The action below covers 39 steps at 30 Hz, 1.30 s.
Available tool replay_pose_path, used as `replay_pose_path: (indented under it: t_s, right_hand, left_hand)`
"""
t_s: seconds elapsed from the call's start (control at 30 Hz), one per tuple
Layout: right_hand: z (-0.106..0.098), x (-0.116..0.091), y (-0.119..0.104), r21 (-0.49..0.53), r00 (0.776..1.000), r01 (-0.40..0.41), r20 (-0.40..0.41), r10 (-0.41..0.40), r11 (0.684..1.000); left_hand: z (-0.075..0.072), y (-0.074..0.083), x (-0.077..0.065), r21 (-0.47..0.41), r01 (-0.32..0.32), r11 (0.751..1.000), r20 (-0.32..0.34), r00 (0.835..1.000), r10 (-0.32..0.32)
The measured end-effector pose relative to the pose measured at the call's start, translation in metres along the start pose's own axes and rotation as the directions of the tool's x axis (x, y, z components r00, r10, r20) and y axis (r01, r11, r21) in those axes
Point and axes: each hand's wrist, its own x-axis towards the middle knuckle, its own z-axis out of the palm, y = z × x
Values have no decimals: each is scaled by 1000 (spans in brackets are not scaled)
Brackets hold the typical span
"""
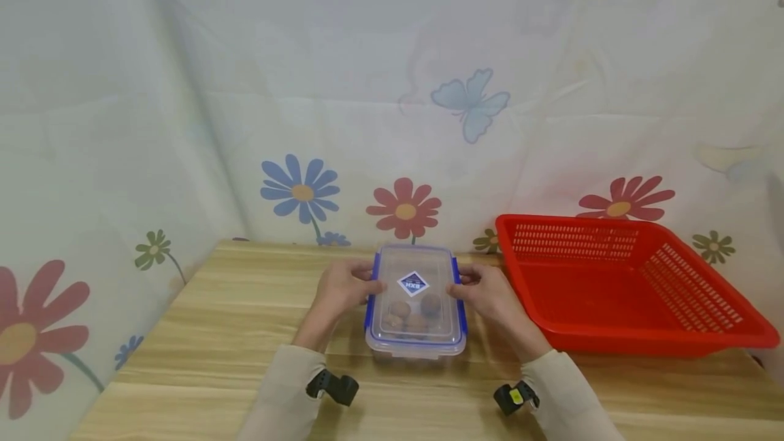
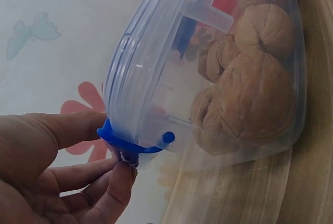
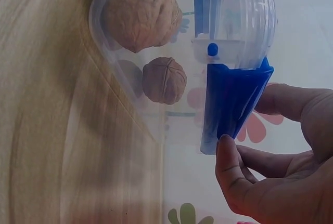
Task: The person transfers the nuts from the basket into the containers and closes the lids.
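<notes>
A clear plastic food container (image 1: 422, 257) with a lid and blue side latches stands on the table between both hands. Several walnuts (image 2: 257, 96) show through its wall, gathered toward the near end. My left hand (image 1: 339, 288) pinches the left blue latch (image 2: 125, 141) between thumb and fingers, the thumb up at the lid's edge. On the other side, my right hand (image 1: 492, 292) grips the right blue latch (image 3: 234, 99), which slants outward from the container wall. A blue-and-white diamond label (image 1: 413, 284) marks the lid.
Close by the right forearm, a red plastic basket (image 1: 600, 339) with slotted walls sits on the wood-grain table (image 1: 202, 332). A flower-printed cloth (image 1: 343, 87) hangs behind the table. Each wrist wears a small black camera (image 1: 333, 386).
</notes>
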Motion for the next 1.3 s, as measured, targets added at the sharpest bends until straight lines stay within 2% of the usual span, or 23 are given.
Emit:
replay_pose_path:
  t_s: [0.4,0.57,0.8,1.0,1.17,1.3]
  right_hand:
    - [-3,2,1,-6,1000,5,-1,-5,1000]
    - [-2,1,0,-12,1000,-2,8,2,1000]
    - [-2,1,-4,-61,998,56,16,-55,997]
    - [-4,1,-7,-87,998,68,13,-67,994]
    - [-5,-1,-6,-174,997,72,-5,-74,982]
    - [-10,-1,-9,-310,994,102,-16,-112,945]
  left_hand:
    - [2,1,1,-18,-6,1000,12,1000,7]
    - [0,1,0,33,-20,999,21,1000,19]
    - [-4,2,-2,112,-36,993,10,999,35]
    - [-5,4,-1,125,-46,991,2,999,46]
    - [-4,2,-1,145,-70,987,-7,997,72]
    - [-9,-3,-1,200,-114,973,-27,992,122]
